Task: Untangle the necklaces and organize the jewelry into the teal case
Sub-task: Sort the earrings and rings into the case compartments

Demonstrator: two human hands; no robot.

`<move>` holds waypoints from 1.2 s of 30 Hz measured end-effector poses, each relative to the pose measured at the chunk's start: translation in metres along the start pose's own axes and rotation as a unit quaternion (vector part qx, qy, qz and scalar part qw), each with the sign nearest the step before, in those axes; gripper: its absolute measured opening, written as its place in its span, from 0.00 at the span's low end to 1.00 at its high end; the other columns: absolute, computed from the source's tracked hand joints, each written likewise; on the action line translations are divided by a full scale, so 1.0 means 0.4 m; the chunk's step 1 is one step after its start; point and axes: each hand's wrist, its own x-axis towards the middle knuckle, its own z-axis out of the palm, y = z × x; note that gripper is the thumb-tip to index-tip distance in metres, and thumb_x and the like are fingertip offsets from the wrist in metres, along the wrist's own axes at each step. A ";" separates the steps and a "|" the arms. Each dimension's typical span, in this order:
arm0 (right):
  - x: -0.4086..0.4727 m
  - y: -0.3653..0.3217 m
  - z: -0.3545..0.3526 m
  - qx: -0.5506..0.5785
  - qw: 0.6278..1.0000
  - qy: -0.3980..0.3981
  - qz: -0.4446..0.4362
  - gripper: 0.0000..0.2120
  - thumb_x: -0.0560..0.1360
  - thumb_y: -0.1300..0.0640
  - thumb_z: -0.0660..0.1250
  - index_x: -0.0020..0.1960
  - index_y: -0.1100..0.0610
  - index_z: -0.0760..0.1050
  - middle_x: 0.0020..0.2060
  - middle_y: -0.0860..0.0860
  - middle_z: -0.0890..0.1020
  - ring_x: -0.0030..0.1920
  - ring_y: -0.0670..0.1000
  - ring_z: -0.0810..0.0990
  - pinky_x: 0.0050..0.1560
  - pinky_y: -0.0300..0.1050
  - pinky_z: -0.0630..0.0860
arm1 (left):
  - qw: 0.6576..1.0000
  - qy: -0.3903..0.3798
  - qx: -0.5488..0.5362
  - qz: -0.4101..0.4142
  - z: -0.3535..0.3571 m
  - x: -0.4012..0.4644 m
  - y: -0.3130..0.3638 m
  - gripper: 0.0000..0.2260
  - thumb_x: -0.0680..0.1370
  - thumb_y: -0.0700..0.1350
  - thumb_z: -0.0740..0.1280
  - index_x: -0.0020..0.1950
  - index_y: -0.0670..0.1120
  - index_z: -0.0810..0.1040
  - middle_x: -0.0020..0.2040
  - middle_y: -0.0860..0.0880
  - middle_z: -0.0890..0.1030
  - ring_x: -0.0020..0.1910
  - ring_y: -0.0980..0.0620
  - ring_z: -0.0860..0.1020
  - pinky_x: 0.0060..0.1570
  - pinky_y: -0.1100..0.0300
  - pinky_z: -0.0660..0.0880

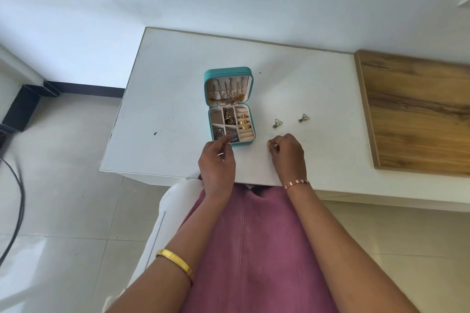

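Teal case (250, 89) lies open; left hand (216, 160) pinches dark jewelry (223, 134) at its front, right hand (288, 154) pinches a small gold piece (268, 144)

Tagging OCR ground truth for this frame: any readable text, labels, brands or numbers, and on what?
None readable.
Teal case: no logo or lettering visible on its rim or lining.
Gold bangle on the left arm: plain, any engraving too small to tell.
White table and wooden board: no print, only dark specks and grain.
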 end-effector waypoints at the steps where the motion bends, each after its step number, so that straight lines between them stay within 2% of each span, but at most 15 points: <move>1: 0.001 0.001 0.000 0.003 1.000 0.004 -0.001 0.09 0.76 0.63 0.63 0.50 0.67 0.78 0.46 0.63 0.78 0.47 0.62 0.78 0.45 0.45 0.72 | 1.000 -0.005 0.000 -0.005 0.002 0.000 0.002 0.11 0.78 0.39 0.62 0.56 0.47 0.81 0.50 0.51 0.79 0.47 0.53 0.77 0.47 0.69 0.70; 4: 0.001 -0.011 -0.004 0.047 0.999 0.013 -0.004 0.07 0.75 0.64 0.65 0.49 0.66 0.79 0.46 0.62 0.80 0.47 0.59 0.79 0.44 0.38 0.68 | 1.000 -0.018 0.000 -0.016 0.008 -0.003 0.011 0.11 0.77 0.39 0.62 0.55 0.47 0.81 0.50 0.51 0.80 0.49 0.52 0.78 0.50 0.66 0.71; 6: -0.007 -0.038 -0.008 0.129 0.992 0.005 0.003 0.06 0.73 0.64 0.67 0.47 0.65 0.80 0.43 0.59 0.82 0.43 0.55 0.79 0.43 0.36 0.70 | 0.999 -0.032 -0.006 -0.031 0.010 -0.006 0.017 0.11 0.78 0.39 0.62 0.55 0.47 0.81 0.52 0.50 0.81 0.50 0.51 0.79 0.51 0.65 0.71; 9: -0.024 -0.090 -0.026 0.309 0.948 -0.048 0.058 0.03 0.73 0.64 0.67 0.44 0.61 0.79 0.34 0.52 0.80 0.35 0.48 0.77 0.40 0.42 0.77 | 0.997 -0.065 -0.020 -0.046 0.012 -0.007 0.022 0.12 0.78 0.39 0.60 0.59 0.45 0.79 0.54 0.47 0.82 0.53 0.49 0.79 0.58 0.56 0.74; 11: -0.034 -0.113 -0.042 0.381 0.917 -0.097 0.069 0.04 0.74 0.66 0.65 0.44 0.61 0.78 0.31 0.51 0.78 0.31 0.46 0.75 0.34 0.39 0.75 | 0.994 -0.084 -0.032 -0.056 0.010 -0.006 0.025 0.13 0.79 0.38 0.59 0.60 0.44 0.78 0.49 0.48 0.82 0.50 0.48 0.80 0.57 0.51 0.76; 15: -0.045 -0.125 -0.056 0.441 0.882 -0.148 0.074 0.05 0.75 0.67 0.64 0.45 0.63 0.78 0.33 0.56 0.78 0.27 0.47 0.70 0.29 0.36 0.70 | 0.988 -0.112 -0.067 -0.081 0.002 -0.009 0.029 0.10 0.78 0.38 0.62 0.57 0.43 0.80 0.43 0.48 0.82 0.44 0.49 0.82 0.53 0.55 0.78; 19: -0.049 -0.118 -0.059 0.446 0.881 -0.131 0.084 0.04 0.74 0.67 0.65 0.46 0.62 0.78 0.32 0.54 0.78 0.26 0.43 0.72 0.29 0.35 0.71 | 0.981 -0.108 -0.122 -0.105 -0.008 -0.013 0.031 0.07 0.77 0.37 0.65 0.49 0.45 0.81 0.39 0.49 0.82 0.40 0.50 0.82 0.49 0.58 0.78; 21: -0.053 -0.117 -0.060 0.435 0.890 -0.113 0.073 0.04 0.73 0.67 0.66 0.46 0.62 0.79 0.33 0.54 0.79 0.27 0.41 0.74 0.31 0.35 0.75 | 0.984 -0.096 -0.113 -0.101 -0.011 -0.011 0.028 0.07 0.76 0.37 0.66 0.45 0.48 0.80 0.37 0.49 0.82 0.39 0.49 0.82 0.49 0.56 0.79; 25: -0.063 -0.117 -0.057 0.415 0.906 -0.077 0.040 0.05 0.71 0.66 0.69 0.46 0.61 0.80 0.35 0.54 0.81 0.33 0.45 0.78 0.35 0.38 0.79 | 0.991 -0.074 -0.073 -0.086 -0.017 -0.011 0.030 0.12 0.75 0.37 0.66 0.38 0.54 0.79 0.34 0.53 0.81 0.41 0.47 0.83 0.48 0.56 0.78; 30: -0.059 -0.114 -0.043 0.340 0.939 -0.045 0.012 0.05 0.71 0.64 0.70 0.46 0.59 0.82 0.36 0.50 0.82 0.33 0.43 0.78 0.39 0.41 0.80 | 0.994 -0.073 -0.049 -0.071 -0.014 -0.006 0.023 0.06 0.75 0.38 0.67 0.47 0.45 0.82 0.35 0.50 0.82 0.40 0.49 0.82 0.51 0.54 0.79; 33: -0.049 -0.113 -0.037 0.306 0.952 -0.024 -0.004 0.06 0.72 0.64 0.69 0.48 0.60 0.82 0.38 0.50 0.83 0.32 0.37 0.77 0.43 0.40 0.79 | 0.992 -0.083 -0.062 -0.074 -0.006 -0.001 0.022 0.07 0.75 0.37 0.67 0.51 0.42 0.82 0.36 0.50 0.82 0.40 0.49 0.81 0.53 0.51 0.78; 36: -0.032 -0.115 -0.039 0.291 0.957 0.009 -0.012 0.07 0.73 0.65 0.67 0.49 0.61 0.81 0.40 0.53 0.83 0.33 0.38 0.77 0.44 0.41 0.79 | 0.992 -0.091 -0.064 -0.063 0.003 0.002 0.025 0.10 0.77 0.37 0.64 0.56 0.42 0.80 0.37 0.50 0.82 0.40 0.51 0.81 0.54 0.53 0.78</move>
